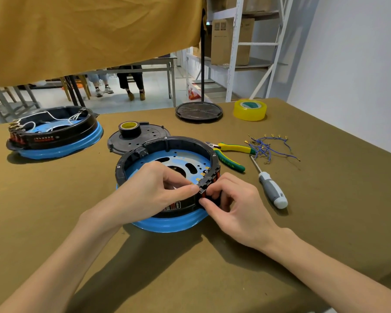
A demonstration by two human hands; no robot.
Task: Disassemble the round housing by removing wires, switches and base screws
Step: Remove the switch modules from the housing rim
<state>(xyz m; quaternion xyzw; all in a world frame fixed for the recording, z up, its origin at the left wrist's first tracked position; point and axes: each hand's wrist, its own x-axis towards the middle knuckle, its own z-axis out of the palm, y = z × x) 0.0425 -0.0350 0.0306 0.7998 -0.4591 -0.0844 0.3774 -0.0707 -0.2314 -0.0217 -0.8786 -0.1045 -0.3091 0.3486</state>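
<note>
The round housing (167,143), a black ring on a blue base, lies in front of me with its blue inner plate showing. A row of red switches (209,184) sits in its near-right rim. My left hand (151,188) reaches in from inside the ring, its fingers and thumb pinching the rim at the switches. My right hand (235,206) comes from outside and pinches the nearest red switch between thumb and curled fingers. A bundle of removed blue wires (266,147) lies to the right. A grey-handled screwdriver (271,186) lies beside them.
A second wired housing (54,134) sits at the far left. A black lid with a black tape roll (130,128) lies behind the housing. Green-yellow pliers (231,154), a round black cover (199,110) and a yellow tape roll (250,109) lie further back and right.
</note>
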